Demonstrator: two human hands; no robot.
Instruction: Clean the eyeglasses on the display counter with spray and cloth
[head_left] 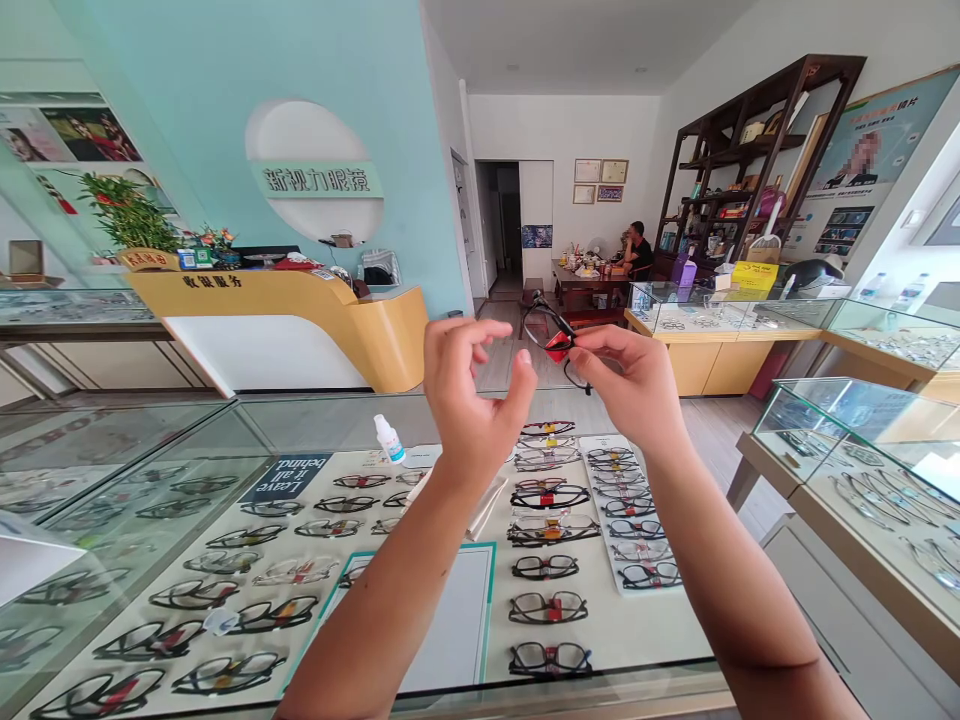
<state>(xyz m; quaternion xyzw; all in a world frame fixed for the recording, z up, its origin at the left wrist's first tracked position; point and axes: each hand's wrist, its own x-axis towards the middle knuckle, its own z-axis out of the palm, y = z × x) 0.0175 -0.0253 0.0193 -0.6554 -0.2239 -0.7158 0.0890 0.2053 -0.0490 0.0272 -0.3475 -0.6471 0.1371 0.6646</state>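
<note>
I hold a pair of black-framed glasses (546,325) with a red tag on the bridge up in front of me. My right hand (634,385) is pinched on the frame by the red tag. My left hand (469,385) hovers just left of the glasses, fingers curled and apart, holding nothing. Both hands are raised above a glass display counter (315,420) filled with rows of glasses.
A small white dropper bottle (389,439) and a white mat (450,630) lie on the counter. More glass cases (847,420) stand at right. A yellow reception desk (315,310) sits at left. A person (637,250) sits at a far table.
</note>
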